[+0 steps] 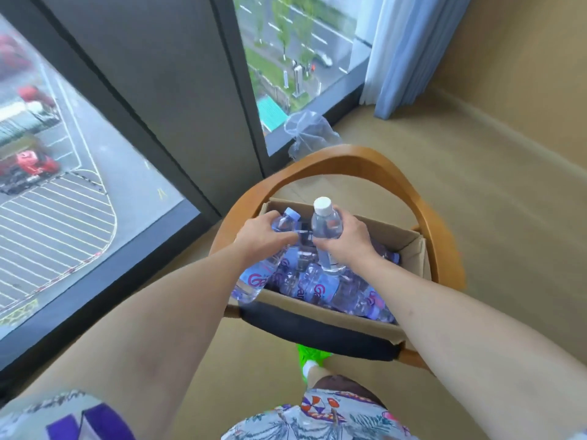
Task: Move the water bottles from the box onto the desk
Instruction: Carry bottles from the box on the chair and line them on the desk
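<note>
The person is leaning over a cardboard box sitting on the seat of a wooden armchair, each hand wrapping a water bottle: the right hand is curling round an upright, white-capped bottle raised partly clear of the pile, while the left hand is closing on the neck of a blue-capped bottle leaning over the box's left wall. More bottles are lying jumbled in the box; the desk is not showing anywhere. Risks, as I am judging them — smooth, possibly damp plastic slipping from one-handed holds, or the lifted bottles dragging neighbours over the wall. The labels are showing only a pink-red "G" and blurred letters — the brand is not readable
</note>
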Available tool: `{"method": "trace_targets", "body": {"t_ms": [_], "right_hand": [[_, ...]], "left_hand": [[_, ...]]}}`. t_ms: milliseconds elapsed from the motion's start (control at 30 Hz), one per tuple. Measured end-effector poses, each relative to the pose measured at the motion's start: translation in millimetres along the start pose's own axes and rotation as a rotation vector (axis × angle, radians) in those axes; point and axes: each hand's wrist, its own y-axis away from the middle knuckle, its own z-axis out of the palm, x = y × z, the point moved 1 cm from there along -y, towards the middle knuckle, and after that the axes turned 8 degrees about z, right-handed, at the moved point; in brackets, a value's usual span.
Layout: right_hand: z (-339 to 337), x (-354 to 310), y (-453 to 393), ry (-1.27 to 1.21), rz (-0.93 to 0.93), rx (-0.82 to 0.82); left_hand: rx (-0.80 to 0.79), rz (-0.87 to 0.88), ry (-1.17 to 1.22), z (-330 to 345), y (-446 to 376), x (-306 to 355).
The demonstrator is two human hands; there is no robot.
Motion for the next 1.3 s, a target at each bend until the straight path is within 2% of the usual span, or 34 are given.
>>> {"method": "trace_targets", "body": {"t_ms": [167,267,633,800,1033,1133,1300], "right_hand": [[26.1,-78.8,54.7,-0.228,-0.116,-0.072],[51.2,-121.3,96.5,-0.271,-0.198,-0.152],[205.6,-245.2,243.4,-0.135,-0.480,-0.532],[288.9,-292.9,316.8,-0.010,-0.658,-0.744],[369.0,-302.7,424.7,0.134,-0.876,-1.109],[388.8,-283.5,474.9,0.168,-0.919,-1.271],[395.9,-224.4,576.9,0.313,-1.033,-1.536]], "left_hand": [[0.262,-0.067,0.117,-61.5,82.3,-16.6],[0.405,-0.102,0.151,-95.8,146.4,-30.3],[0.857,-0.375,0.262,-188.5,381.8,-131.2],[1.083,-0.633,0.161,-206.6,491.7,-173.2],[1.407,-0.962,0.226,-154.7,626.9,-184.7],[1.473,-1.138,0.270,-113.1,672.5,-177.1],[1.670,-1.370,0.395,-29.1,746.1,-143.3]]}}
